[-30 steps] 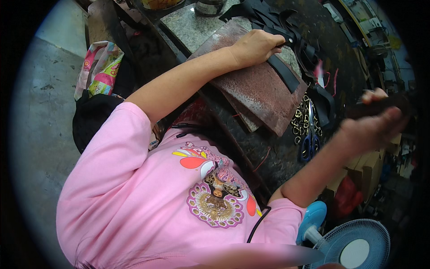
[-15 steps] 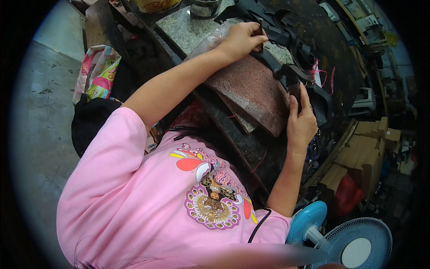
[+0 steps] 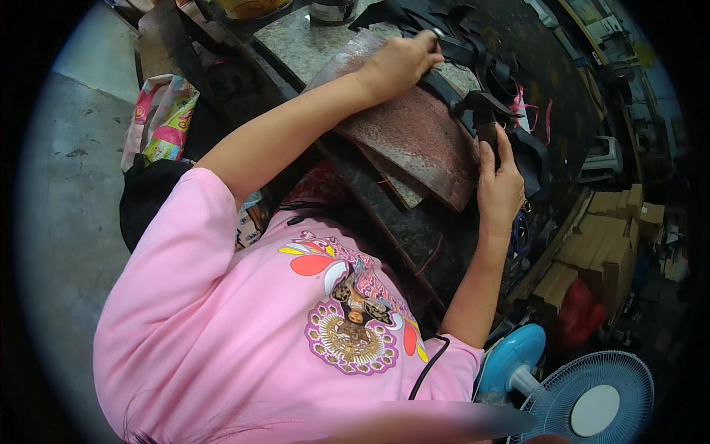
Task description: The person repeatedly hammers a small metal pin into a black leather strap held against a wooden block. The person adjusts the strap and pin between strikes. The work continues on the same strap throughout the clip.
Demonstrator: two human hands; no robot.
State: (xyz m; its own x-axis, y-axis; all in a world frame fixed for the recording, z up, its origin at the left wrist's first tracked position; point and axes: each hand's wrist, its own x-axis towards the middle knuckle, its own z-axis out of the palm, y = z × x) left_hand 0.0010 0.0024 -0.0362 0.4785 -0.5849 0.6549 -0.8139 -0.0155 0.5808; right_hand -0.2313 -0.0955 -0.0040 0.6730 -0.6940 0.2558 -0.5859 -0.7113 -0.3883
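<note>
My left hand is closed at the far edge of a worn reddish-brown slab. Its fingertips appear to pinch a black strap, which runs toward the right; a small shiny spot shows at the fingers. On the right, my right hand is wrapped round the handle of a hammer. The dark hammer head points away from me, with its curved end to the right, just above the slab's right edge. Part of the handle is hidden in my palm.
Several black straps lie tangled beyond my hands. A grey speckled board and a dark tub are at the back. Cardboard boxes and a blue-and-white fan stand at the right. A colourful bag sits at the left.
My left hand has turned slightly at the strap, its fingers rolled over more. The hammer head has tilted, so its curved end shows more clearly. My right hand keeps its hold.
</note>
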